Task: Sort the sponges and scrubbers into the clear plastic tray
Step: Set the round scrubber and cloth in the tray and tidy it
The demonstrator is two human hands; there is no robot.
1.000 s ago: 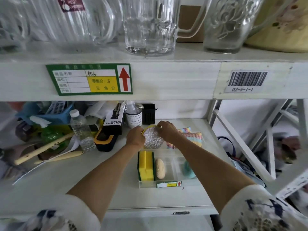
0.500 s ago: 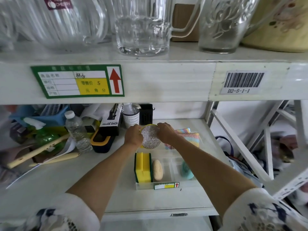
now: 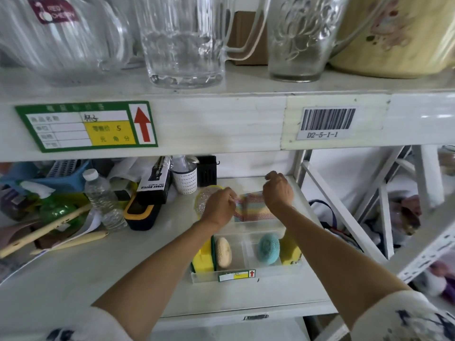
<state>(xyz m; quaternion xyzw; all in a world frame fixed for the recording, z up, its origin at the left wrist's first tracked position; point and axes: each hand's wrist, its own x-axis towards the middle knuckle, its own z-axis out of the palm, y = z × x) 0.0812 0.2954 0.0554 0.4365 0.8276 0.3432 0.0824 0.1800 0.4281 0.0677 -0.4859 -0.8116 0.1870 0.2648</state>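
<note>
Presently, fingers of left hand (image 3: 219, 209) gripped round silver mesh scrubber with yellow rim (image 3: 203, 201), just behind clear plastic tray (image 3: 246, 278). Right hand (image 3: 278, 190) fingers curled above striped multicoloured mesh sponge (image 3: 253, 209); grip undetermined.

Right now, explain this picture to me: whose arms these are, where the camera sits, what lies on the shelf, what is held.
There is no machine here: these are a person's two bare hands, filmed by a camera on their head that looks down at a shelf. A clear plastic tray holds yellow sponges at both ends, a beige scrubber and a teal scrubber. Behind it lie striped cloths. The left hand curls at the edge of a silver scrubber; whether it grips is hidden. The right hand hovers over the cloths, fingers curled, nothing visibly held.
</note>
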